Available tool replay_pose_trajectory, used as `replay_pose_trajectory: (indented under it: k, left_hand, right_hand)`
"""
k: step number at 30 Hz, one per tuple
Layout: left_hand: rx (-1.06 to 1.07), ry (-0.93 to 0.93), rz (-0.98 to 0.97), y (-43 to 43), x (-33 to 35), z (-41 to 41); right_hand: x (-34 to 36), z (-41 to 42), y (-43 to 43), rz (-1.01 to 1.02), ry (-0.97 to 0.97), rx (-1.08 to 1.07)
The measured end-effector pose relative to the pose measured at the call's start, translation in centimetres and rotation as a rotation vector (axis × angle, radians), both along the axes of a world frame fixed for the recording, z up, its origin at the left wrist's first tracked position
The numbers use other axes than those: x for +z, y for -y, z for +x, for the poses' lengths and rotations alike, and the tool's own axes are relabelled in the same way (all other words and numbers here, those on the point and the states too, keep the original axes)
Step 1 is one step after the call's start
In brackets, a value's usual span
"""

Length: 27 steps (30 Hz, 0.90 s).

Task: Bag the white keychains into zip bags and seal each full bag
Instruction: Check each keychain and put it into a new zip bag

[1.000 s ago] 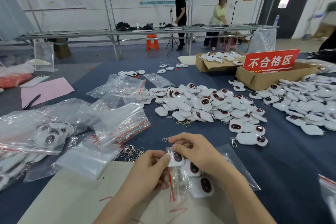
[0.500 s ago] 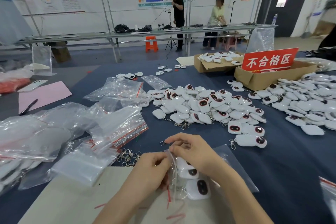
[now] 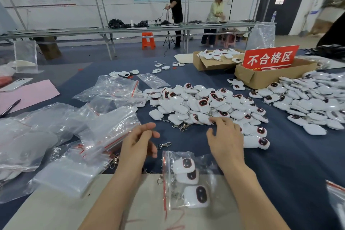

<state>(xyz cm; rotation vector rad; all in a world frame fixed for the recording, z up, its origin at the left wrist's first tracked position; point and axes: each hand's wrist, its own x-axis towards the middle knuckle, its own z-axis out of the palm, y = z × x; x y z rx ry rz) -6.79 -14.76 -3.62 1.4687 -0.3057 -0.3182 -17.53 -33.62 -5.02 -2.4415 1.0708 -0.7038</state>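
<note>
A zip bag (image 3: 188, 157) at 6 o'clock holds three white keychains (image 3: 183, 164), with the left hand (image 3: 138, 144) and right hand (image 3: 225, 140) apart beyond it, fingers loose, empty.

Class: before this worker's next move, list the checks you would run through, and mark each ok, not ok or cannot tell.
1. left hand free: ok, open and holding nothing.
2. right hand free: ok, open, fingertips at the pile's near edge.
3. keychain pile within reach: ok.
4. zip bag loaded: ok, three keychains show inside.
5. zip bag's red strip sealed: cannot tell.
6. spare bags on hand: ok, a stack lies beside the left hand.
</note>
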Motion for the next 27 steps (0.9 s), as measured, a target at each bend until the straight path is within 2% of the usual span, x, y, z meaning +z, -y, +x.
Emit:
replay_pose_trajectory:
  k: [2,8,14,16,17,18,21,23,27]
  left_hand:
    - [0.007,0.005,-0.027,0.0,-1.0,0.2]
    - [-0.045,0.045,-0.039,0.0,-1.7,0.6]
    - [-0.044,0.025,-0.067,0.0,-2.0,0.7]
    - [-0.053,0.052,-0.049,0.0,-2.0,0.5]
    - [-0.062,0.072,-0.033,0.0,-1.9,0.4]
    - [-0.071,0.092,-0.020,0.0,-1.9,0.3]
    - [-0.096,0.155,-0.022,0.0,-1.5,-0.5]
    - [-0.117,0.201,-0.027,0.0,-1.4,-1.1]
    - [-0.175,0.327,0.048,0.0,-1.4,-1.8]
  right_hand:
    - [0.0,0.1,0.5,-0.032,0.002,-0.030]
    - [0.1,2.2,1.9,-0.123,-0.146,0.149]
    - [0.2,3.3,2.5,-0.259,-0.242,0.065]
    - [0.2,2.9,2.5,-0.300,-0.202,0.067]
    - [0.3,2.5,2.4,-0.237,-0.111,0.103]
    - [0.6,2.1,2.1,-0.090,0.029,0.156]
    - [1.9,1.3,-0.4,0.514,0.431,0.363]
    - [1.7,1.4,-2.3,0.684,0.500,0.487]
    - [0.5,1.7,-4.4,0.861,0.532,0.608]
